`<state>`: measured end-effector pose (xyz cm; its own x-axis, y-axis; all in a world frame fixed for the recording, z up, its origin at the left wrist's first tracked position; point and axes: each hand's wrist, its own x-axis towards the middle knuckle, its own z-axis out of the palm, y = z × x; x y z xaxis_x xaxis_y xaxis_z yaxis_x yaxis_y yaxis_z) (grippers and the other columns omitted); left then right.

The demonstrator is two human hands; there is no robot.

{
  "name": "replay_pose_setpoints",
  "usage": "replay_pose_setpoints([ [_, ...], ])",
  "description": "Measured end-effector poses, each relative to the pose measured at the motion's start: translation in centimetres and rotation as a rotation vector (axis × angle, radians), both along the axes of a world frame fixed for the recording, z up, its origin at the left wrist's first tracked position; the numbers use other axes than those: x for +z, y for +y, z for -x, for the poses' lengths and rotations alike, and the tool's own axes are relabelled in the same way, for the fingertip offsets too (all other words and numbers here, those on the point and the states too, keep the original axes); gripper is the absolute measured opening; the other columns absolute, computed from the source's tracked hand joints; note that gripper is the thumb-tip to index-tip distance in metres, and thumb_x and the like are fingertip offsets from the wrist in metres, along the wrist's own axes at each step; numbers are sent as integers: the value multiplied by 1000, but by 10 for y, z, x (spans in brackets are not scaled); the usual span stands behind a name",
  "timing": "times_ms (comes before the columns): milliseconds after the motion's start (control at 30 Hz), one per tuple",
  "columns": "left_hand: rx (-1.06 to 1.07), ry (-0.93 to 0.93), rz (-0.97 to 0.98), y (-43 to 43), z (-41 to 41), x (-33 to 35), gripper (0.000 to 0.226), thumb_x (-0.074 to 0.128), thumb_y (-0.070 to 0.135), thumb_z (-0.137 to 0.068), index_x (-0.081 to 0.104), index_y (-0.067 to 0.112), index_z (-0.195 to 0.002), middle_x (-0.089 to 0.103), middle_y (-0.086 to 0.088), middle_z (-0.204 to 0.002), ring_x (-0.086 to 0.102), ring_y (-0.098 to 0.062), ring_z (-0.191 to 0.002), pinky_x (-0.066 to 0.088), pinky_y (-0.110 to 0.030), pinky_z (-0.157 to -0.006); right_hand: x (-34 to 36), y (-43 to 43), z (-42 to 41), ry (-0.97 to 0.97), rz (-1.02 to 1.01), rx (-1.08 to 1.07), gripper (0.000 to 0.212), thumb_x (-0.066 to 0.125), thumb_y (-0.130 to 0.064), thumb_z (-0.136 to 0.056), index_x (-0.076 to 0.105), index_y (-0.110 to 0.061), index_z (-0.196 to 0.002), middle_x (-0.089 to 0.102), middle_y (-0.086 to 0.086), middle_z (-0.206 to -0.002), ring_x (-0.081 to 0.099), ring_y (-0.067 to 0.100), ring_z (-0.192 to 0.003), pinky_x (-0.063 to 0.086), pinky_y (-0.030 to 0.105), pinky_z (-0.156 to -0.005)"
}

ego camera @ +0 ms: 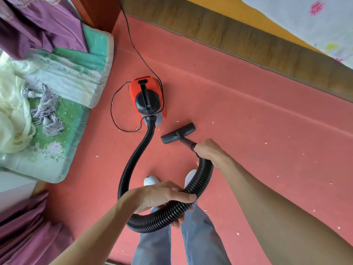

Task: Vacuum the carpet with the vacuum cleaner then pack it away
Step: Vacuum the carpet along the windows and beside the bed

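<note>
The red vacuum (147, 96) sits on the carpet (238, 115) near the middle of the frame, a bit to the left. Its black hose (141, 148) comes out of the front, runs down the frame and bends round in a big loop to the right. The left hand (156, 196), low in the middle, is curled round the bottom of that loop. The right hand (209, 153), higher and to the right, grips the far end of the hose where the short tube (188, 143) begins. The tube points up and left from this hand to the nozzle (178, 133). The nozzle is just beside the right hand and well apart from the left one. I cannot tell if it touches the carpet. Its long side runs from lower left to upper right. Small white bits (265, 143) lie on the carpet, most of them on the right side of the frame, so I think the right hand must swing the nozzle that way. The thin cord (133, 44) runs from the vacuum to the top of the frame.
</note>
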<state>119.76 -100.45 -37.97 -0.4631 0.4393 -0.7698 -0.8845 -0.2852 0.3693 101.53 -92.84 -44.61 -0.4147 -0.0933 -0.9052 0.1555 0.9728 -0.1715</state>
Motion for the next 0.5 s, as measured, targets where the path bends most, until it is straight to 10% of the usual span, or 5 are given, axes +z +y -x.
replay_pose_setpoints([
  [200,-48,-32,79,1,-2,-3,46,64,58,-89,68,13,-92,74,-22,-94,72,-41,-88,60,-46,-87,-15,8,-13,-38,-1,-119,32,53,-20,-77,59,-1,-102,69,20,-97,70,37,-89,58,52,-83],
  [500,-152,-55,226,-13,-27,-20,43,69,48,-89,76,6,-100,76,-8,-92,72,-21,-85,60,-38,-84,-34,30,-11,-453,-45,-422,21,54,-27,-95,64,-9,-101,68,9,-102,59,22,-94,47,31,-72],
])
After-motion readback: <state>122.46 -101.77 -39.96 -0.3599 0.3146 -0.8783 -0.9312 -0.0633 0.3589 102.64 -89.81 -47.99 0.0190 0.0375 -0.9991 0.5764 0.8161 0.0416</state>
